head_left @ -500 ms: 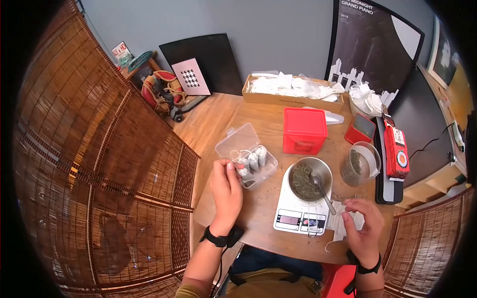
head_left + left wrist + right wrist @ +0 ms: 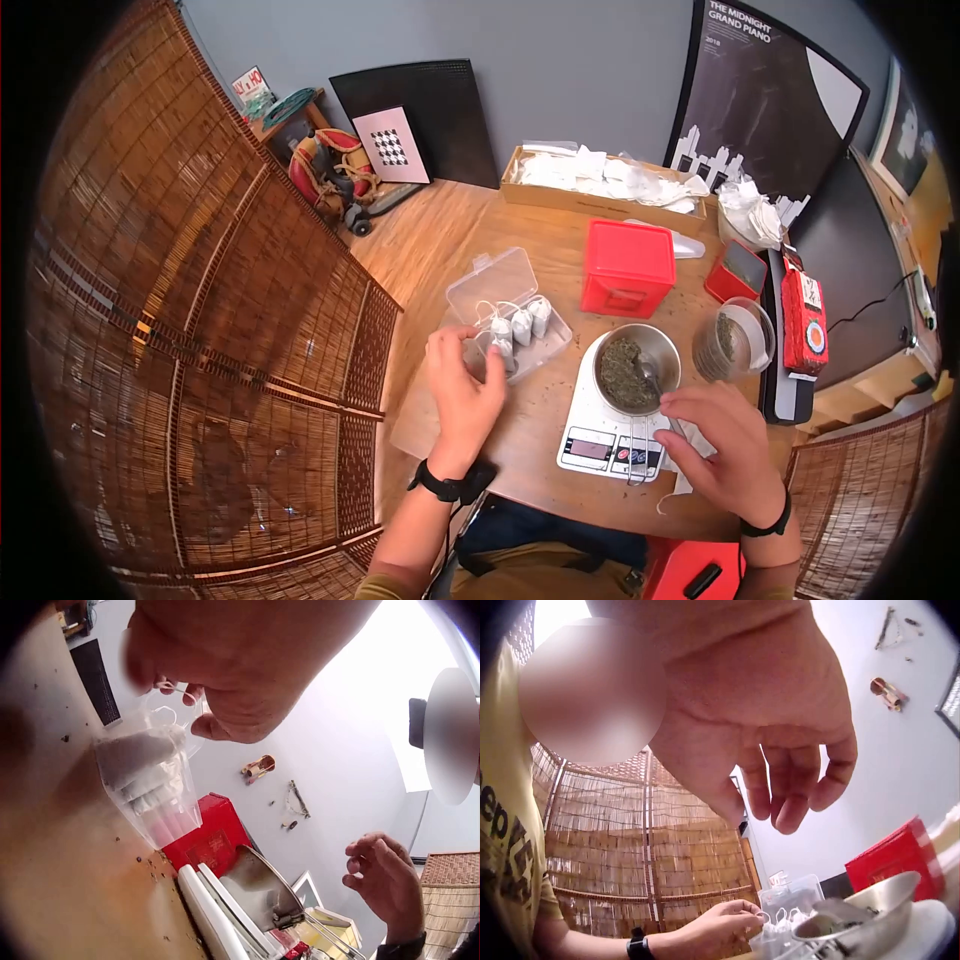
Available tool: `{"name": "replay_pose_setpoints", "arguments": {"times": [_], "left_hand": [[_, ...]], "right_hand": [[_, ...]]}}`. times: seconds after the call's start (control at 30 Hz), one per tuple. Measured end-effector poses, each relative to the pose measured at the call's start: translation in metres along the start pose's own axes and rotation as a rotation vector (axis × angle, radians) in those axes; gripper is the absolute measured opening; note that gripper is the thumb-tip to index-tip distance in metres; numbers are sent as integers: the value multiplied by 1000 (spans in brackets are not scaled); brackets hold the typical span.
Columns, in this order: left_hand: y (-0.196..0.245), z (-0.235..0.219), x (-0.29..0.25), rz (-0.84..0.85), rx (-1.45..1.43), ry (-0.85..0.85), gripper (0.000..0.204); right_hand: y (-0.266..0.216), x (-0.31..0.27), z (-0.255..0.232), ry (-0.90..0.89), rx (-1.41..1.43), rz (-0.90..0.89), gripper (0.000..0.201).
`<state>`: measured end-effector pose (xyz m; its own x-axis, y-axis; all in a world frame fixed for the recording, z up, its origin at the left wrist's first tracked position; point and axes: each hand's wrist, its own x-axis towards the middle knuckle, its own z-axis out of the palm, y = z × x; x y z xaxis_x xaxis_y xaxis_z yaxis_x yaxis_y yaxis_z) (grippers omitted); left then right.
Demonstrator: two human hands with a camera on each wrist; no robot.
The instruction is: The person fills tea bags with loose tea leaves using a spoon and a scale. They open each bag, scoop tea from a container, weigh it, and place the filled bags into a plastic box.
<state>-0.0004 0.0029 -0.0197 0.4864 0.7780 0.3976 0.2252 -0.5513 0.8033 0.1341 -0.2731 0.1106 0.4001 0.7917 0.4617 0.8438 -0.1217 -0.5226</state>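
Note:
My left hand [image 2: 462, 385] is at the near left corner of a clear plastic box [image 2: 550, 350], its thumb and fingers apart. Inside the box stand several filled tea bags [image 2: 522, 326] with string loops; one loop shows near my fingertips in the left wrist view. My right hand [image 2: 728, 440] hovers at the near right of a small metal pan [image 2: 668, 352], fingers loosely bent and thumb spread. Its fingertips overlap the handle of a spoon [image 2: 651, 381], whose bowl lies in the dried tea leaves [image 2: 622, 372]. The pan sits on a white kitchen scale [image 2: 583, 420].
Behind the pan stands a red tin [image 2: 628, 268]. A clear tub [image 2: 735, 345], an open red container [image 2: 735, 272] and a red packet [image 2: 806, 325] stand at the right. Along the back, a cardboard box [image 2: 600, 202] holds white bags. Flat white bags lie partly under my right hand.
My left thumb and fingers have spread apart at the box, and a tea bag now stands lower beside them. My right hand has moved up and left to the spoon handle.

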Motion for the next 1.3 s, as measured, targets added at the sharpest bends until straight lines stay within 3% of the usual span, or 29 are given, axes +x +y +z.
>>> {"name": "replay_pose_setpoints", "arguments": {"times": [0.07, 0.1, 0.17, 0.37, 0.57, 0.63, 0.67, 1.0, 1.17, 1.3], "left_hand": [[-2, 1, -3, 214, 164, 26, 37], [-5, 3, -3, 169, 151, -2, 42], [-5, 1, -3, 161, 182, -8, 42], [-7, -1, -1, 157, 232, -17, 41], [-6, -3, 2, 46, 150, -93, 42], [-10, -2, 4, 1, 145, -128, 43], [-15, 1, 6, 56, 173, -118, 39], [-19, 2, 14, 179, 246, -174, 29], [-13, -2, 10, 138, 218, -186, 24], [-6, -1, 8, 123, 192, -189, 22]], "right_hand": [[-3, 21, 1, -138, -66, -82, 28], [-1, 33, 4, -142, -67, -86, 28], [8, 59, 17, -321, -104, -163, 27], [27, 123, 89, -471, -247, -292, 31], [37, 159, 166, -436, -304, -510, 37], [38, 162, 182, -469, -312, -504, 39], [40, 162, 187, -502, -320, -497, 41], [60, 164, 202, -535, -316, -518, 25], [73, 169, 201, -595, -227, -503, 16], [71, 168, 194, -544, -256, -488, 15]]}}
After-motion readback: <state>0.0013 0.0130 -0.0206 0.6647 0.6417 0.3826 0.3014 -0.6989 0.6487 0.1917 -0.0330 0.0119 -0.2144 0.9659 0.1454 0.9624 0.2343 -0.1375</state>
